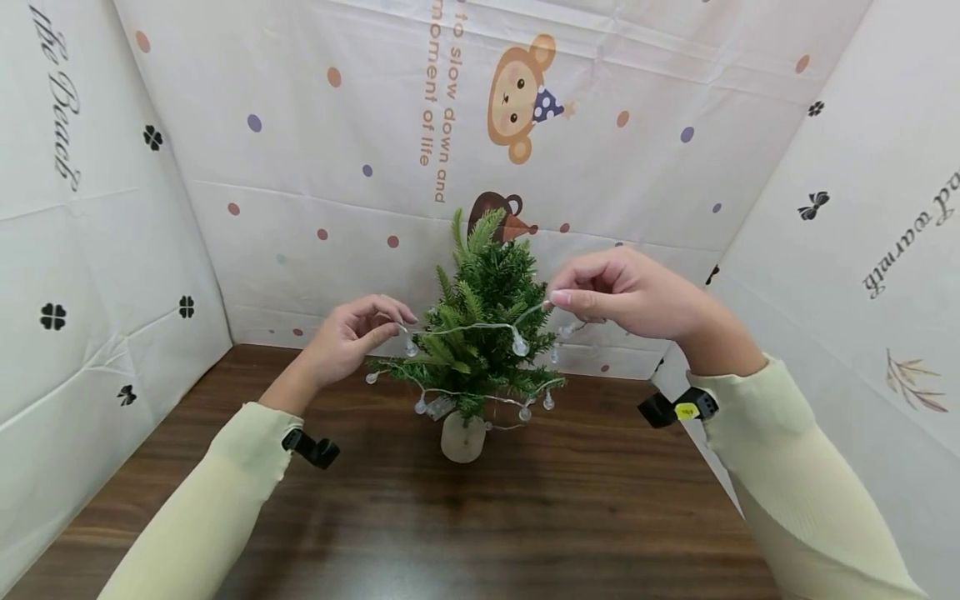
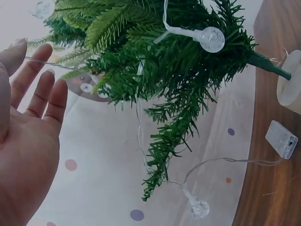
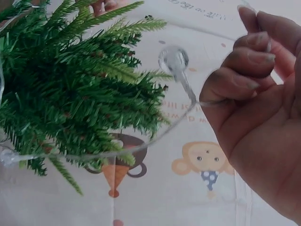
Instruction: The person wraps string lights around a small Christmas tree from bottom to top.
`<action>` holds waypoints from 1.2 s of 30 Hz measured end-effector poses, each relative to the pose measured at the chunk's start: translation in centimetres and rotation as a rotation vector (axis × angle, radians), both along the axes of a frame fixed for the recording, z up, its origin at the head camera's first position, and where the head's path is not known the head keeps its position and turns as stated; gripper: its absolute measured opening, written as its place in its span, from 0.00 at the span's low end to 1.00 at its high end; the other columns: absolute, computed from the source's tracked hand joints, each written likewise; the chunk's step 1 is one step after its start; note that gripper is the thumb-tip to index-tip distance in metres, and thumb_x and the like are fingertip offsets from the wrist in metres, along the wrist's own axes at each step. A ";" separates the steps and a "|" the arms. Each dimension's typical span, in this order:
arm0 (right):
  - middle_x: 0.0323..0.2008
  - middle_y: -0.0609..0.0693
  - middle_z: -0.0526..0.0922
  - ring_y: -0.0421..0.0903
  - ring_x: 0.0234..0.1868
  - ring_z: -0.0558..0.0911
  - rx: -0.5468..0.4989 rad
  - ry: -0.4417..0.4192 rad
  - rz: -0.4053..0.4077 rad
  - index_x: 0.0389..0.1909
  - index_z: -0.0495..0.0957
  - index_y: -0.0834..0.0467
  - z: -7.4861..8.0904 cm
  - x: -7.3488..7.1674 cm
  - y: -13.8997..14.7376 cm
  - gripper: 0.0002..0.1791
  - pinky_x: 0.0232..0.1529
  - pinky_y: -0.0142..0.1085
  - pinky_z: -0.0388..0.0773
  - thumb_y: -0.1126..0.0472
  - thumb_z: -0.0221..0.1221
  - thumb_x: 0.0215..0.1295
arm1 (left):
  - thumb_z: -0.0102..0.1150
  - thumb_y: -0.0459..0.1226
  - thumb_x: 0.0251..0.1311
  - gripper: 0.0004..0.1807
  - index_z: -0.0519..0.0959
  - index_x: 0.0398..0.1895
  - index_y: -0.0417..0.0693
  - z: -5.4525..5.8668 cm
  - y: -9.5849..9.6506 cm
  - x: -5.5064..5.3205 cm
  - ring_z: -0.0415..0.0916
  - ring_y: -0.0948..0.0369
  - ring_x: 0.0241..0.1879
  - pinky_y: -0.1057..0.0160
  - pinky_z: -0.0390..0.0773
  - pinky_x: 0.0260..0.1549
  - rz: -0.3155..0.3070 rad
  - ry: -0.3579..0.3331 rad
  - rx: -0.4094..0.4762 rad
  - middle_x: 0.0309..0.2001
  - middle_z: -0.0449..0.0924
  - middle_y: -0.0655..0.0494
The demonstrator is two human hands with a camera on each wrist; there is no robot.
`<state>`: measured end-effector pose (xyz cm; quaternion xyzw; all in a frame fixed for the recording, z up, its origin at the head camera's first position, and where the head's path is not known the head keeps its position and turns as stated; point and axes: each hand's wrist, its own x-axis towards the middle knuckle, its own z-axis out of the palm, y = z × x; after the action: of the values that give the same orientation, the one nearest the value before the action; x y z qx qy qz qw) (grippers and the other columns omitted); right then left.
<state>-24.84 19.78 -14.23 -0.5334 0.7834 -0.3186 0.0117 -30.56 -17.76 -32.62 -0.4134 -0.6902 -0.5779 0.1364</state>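
I hold the string of lights taut across the small tree at table centre: left hand at nine o'clock, right hand at three, fingers pinching the wire. Draping is under way; next, I judge, comes settling it onto the branches.

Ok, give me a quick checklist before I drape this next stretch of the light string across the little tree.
1. Right hand pinches the light string: ok.
2. Left hand holds the string's other end: ok in the head view; the left wrist view shows straight fingers, so grip is light.
3. String between the hands lies across the tree front: ok.
4. Tree upright in its white pot: ok.
5. Battery box lies on the table, wire slack: ok.
6. Lights on: cannot tell.
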 end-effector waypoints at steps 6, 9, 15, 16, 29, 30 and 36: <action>0.21 0.48 0.65 0.44 0.20 0.62 -0.029 -0.054 0.016 0.38 0.84 0.56 -1.1 0.2 1.7 0.13 0.21 0.37 0.63 0.74 0.54 0.74 | 0.54 0.28 0.73 0.09 0.80 0.47 0.50 0.5 0.1 0.5 0.78 0.59 0.53 0.66 0.80 0.45 0.004 0.064 -0.131 0.57 0.79 0.51; 0.22 0.48 0.67 0.44 0.21 0.64 -0.052 -0.047 -0.015 0.38 0.84 0.57 -1.7 0.2 2.5 0.13 0.22 0.38 0.65 0.75 0.54 0.73 | 0.54 0.27 0.73 0.10 0.81 0.47 0.50 0.7 0.3 0.7 0.76 0.57 0.56 0.66 0.79 0.48 0.002 0.087 -0.145 0.57 0.79 0.50; 0.21 0.49 0.68 0.45 0.21 0.65 -0.149 -0.038 -0.053 0.41 0.83 0.59 -2.2 0.0 1.4 0.11 0.22 0.38 0.66 0.72 0.52 0.76 | 0.54 0.28 0.74 0.06 0.78 0.48 0.40 0.6 0.2 0.9 0.80 0.60 0.52 0.68 0.80 0.49 0.031 -0.007 0.011 0.55 0.82 0.54; 0.21 0.49 0.69 0.45 0.21 0.65 -0.163 -0.045 -0.044 0.41 0.83 0.59 -2.3 0.0 1.1 0.11 0.22 0.37 0.66 0.71 0.52 0.77 | 0.53 0.29 0.74 0.05 0.78 0.47 0.40 0.5 0.2 0.9 0.81 0.61 0.51 0.68 0.80 0.50 0.034 -0.024 0.040 0.55 0.82 0.56; 0.25 0.47 0.70 0.42 0.25 0.68 -0.014 -0.032 0.069 0.43 0.84 0.52 -3.9 -0.1 2.3 0.16 0.27 0.37 0.69 0.74 0.52 0.75 | 0.57 0.23 0.68 0.08 0.82 0.44 0.39 -1.2 0.1 1.2 0.80 0.58 0.54 0.66 0.79 0.42 -0.031 0.026 -0.005 0.55 0.82 0.52; 0.26 0.46 0.71 0.42 0.25 0.68 -0.002 -0.021 0.044 0.42 0.84 0.51 -4.1 -0.1 2.6 0.16 0.28 0.36 0.70 0.73 0.53 0.75 | 0.58 0.23 0.68 0.10 0.83 0.44 0.42 -1.1 0.1 1.3 0.79 0.58 0.54 0.66 0.78 0.41 -0.028 0.054 -0.035 0.55 0.82 0.51; 0.28 0.45 0.78 0.40 0.25 0.73 -0.097 -0.073 -0.047 0.42 0.84 0.56 -4.8 -0.3 3.5 0.14 0.25 0.34 0.74 0.74 0.52 0.75 | 0.57 0.21 0.67 0.11 0.84 0.44 0.42 -0.2 0.0 1.7 0.80 0.55 0.53 0.66 0.80 0.46 -0.055 0.070 0.037 0.53 0.83 0.51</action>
<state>-25.17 23.32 -19.06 -0.5027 0.7784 -0.3759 0.0070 -28.86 -17.76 -32.84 -0.4498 -0.6624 -0.5794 0.1523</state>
